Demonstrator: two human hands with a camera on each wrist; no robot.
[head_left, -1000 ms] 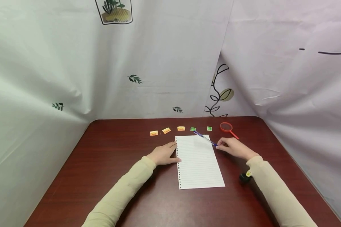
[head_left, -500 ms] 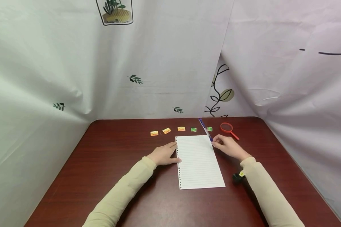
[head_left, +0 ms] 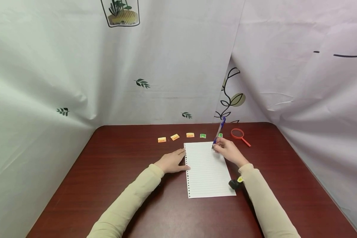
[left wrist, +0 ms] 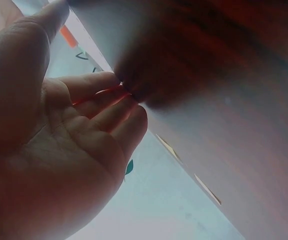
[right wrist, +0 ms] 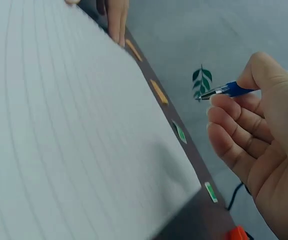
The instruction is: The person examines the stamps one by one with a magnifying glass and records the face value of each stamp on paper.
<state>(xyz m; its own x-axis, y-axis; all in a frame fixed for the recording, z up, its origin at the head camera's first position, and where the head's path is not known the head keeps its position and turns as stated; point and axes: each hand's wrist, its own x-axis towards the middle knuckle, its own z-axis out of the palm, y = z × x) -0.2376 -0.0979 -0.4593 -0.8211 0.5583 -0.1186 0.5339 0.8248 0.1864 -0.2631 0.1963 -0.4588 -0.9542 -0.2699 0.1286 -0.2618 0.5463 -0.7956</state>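
Note:
A lined sheet of paper [head_left: 208,175], punched with holes down its left edge, lies on the brown table. Flat at that left edge is my left hand [head_left: 171,162], thumb on the paper and fingers straight beside it. My right hand [head_left: 228,151] is over the sheet's upper right part, pinching a blue pen [head_left: 218,130] between thumb and fingers. The pen's tip points down at the paper; in the right wrist view the pen [right wrist: 234,90] shows a bare metal point, and a gap to the paper is visible there.
Behind the paper runs a row of small stamps: orange ones [head_left: 175,137] at left, green ones [head_left: 203,136] at right. A red magnifying glass [head_left: 238,134] lies at the back right. White cloth [head_left: 166,59] hangs behind the table.
My right hand has moved left from beside the paper to over its upper right part. The pen has swung from slanting left to nearly upright. My left hand has stayed put.

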